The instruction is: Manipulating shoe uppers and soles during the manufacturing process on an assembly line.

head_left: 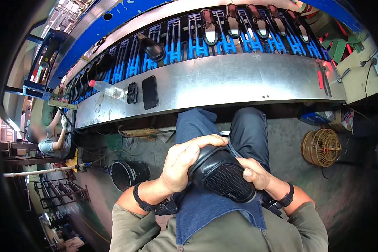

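Note:
A black shoe (224, 174) with a panel of small perforations is held over my lap, tilted, with its narrower end toward my lower right. My left hand (185, 161) wraps round its upper left side, the fingers reaching over the far end. On the other side my right hand (255, 173) grips the edge, thumb resting on top near the dotted panel. The fingertips under the shoe are hidden. Beneath it a blue denim apron (218, 222) covers my lap.
Ahead runs a metal ledge (222, 80) bearing a plastic bottle (109, 90), a phone (150, 92) and red-handled tool (320, 80). Behind it, blue conveyor racks carry several shoes (209, 27). A black bucket (128, 174) and round wire-caged object (321, 148) stand on the floor. Another person (52, 140) works far left.

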`<state>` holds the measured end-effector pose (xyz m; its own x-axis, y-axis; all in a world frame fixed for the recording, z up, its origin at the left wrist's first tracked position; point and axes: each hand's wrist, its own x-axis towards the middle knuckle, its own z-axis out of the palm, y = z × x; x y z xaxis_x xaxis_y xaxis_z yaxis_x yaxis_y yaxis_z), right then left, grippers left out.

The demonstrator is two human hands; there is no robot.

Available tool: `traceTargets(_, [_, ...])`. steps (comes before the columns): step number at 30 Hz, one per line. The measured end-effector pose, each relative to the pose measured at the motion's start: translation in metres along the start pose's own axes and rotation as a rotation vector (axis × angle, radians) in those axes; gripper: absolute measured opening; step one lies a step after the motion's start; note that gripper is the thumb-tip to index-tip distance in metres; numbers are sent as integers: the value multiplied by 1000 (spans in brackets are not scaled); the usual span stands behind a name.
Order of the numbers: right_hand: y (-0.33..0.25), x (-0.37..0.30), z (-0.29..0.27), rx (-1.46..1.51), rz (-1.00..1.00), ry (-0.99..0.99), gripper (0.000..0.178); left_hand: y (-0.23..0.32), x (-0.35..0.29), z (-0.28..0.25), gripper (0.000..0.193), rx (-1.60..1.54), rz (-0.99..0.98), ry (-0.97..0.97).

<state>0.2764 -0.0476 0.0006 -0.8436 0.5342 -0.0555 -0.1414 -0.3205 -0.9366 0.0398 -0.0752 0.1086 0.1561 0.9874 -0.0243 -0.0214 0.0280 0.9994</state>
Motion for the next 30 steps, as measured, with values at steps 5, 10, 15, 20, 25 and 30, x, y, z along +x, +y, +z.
traceTargets(5, [17,-6,-5,23,38,-16,70,0,-5,2,65,-23,-9,-15])
traceTargets(10, [7,-7,-3,93,35,-43,72,3,-16,8,67,-45,-49,-42])
traceTargets(15, [10,-7,0,105,36,7,75,14,-25,2,59,418,267,-82])
traceTargets(20, [8,-8,1,174,46,4,80,2,-24,8,71,500,300,13])
traceTargets(25, [18,-17,0,200,28,51,81,-18,-26,24,70,557,379,108])
traceTargets(30, [19,-20,-5,207,22,103,81,-31,-21,39,87,441,379,221])
